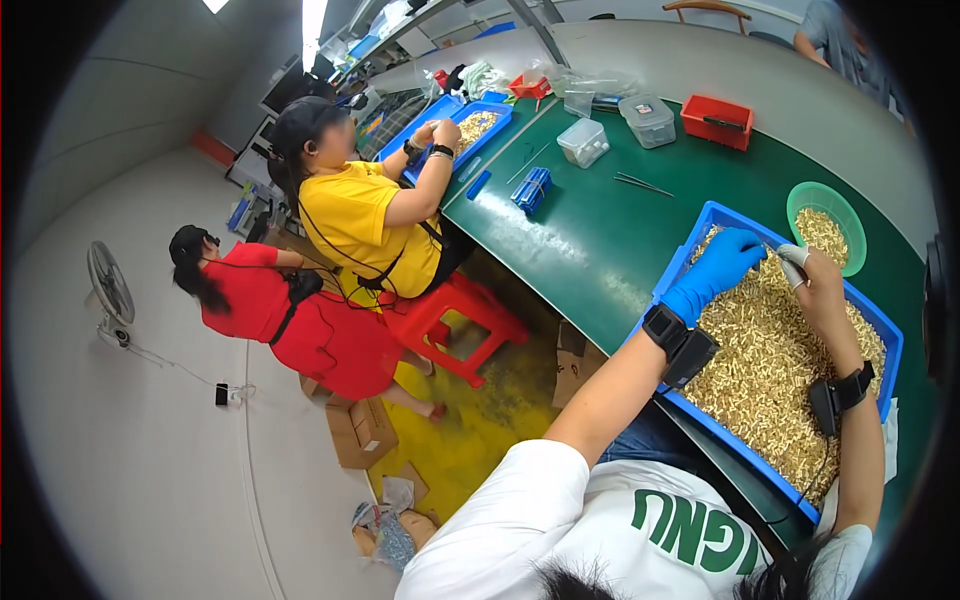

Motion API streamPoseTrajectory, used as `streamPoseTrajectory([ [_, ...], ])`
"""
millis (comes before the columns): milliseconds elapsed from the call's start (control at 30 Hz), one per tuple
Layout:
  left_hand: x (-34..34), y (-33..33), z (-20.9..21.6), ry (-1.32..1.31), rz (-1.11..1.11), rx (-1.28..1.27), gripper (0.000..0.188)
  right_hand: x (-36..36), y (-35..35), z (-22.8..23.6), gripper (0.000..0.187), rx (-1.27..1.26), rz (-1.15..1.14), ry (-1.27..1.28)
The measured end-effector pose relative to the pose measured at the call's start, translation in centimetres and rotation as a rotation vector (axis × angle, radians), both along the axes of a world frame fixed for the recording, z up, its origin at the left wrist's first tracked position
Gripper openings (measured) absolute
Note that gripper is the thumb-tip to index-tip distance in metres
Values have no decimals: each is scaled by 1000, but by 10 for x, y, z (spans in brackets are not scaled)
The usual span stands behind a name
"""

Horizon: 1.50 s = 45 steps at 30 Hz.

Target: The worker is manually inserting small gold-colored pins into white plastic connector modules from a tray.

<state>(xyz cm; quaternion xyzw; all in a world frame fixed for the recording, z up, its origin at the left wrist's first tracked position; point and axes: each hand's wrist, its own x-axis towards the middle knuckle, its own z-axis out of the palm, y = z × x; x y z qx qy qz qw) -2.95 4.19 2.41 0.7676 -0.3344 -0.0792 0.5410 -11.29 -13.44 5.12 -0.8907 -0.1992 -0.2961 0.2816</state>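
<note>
My left hand, in a blue glove, is over the far part of a blue tray filled with small brass-coloured metal pieces. Its fingers are bent together in a pinch. Close beside it, my right hand has white covers on some fingertips, and its fingers are closed too. The fingertips of both hands nearly meet above the pieces. Whatever they hold is too small to make out. Just beyond the tray's far right side stands a green bowl with more of the brass-coloured pieces.
On the green table are tweezers, a blue bundle, two clear containers and a red bin. A person in yellow works at another blue tray. Another person in red stands behind, near a red stool.
</note>
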Motion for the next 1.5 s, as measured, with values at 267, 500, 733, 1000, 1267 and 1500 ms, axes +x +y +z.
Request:
streamPoseTrajectory([
  [267,-8,-2,16,224,-42,-288,21,-5,-10,-3,14,93,-89,83],
  [500,-12,3,32,491,-90,-200,26,-3,-10,1,12,55,-121,47],
  [733,-13,1,29,400,-96,-168,24,-7,-10,5,13,28,-120,79],
  [1000,-12,2,30,397,-107,-216,20,-5,-10,4,12,40,-87,44],
  [1267,-8,1,26,308,-103,-183,20,-1,-9,5,11,46,-55,31],
  [1500,-6,-1,18,148,-148,-114,18,-7,-17,-3,10,48,-29,51],
])
